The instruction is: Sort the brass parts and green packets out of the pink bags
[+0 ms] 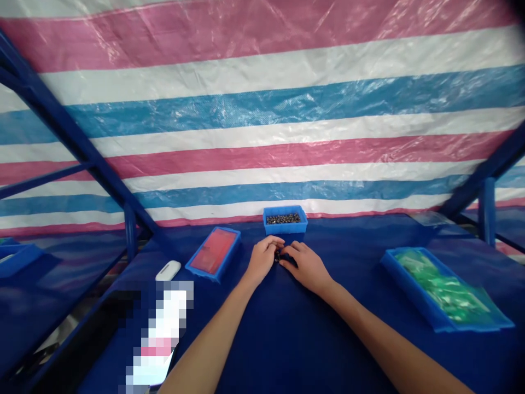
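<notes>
Bare forearms (223, 328) reach across the worktop (303, 345); left hand (262, 256) and right hand (305, 265) curl about a small, dark, glinting part (277, 255) near the far edge's middle, but which grips it I cannot tell.

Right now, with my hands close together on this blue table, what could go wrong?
The small dark parts between your left hand and right hand could slip away and be hard to spot against the dark blue table. Reaching forward might also bump the blue bin just beyond your hands and spill its loose shiny pieces.
</notes>
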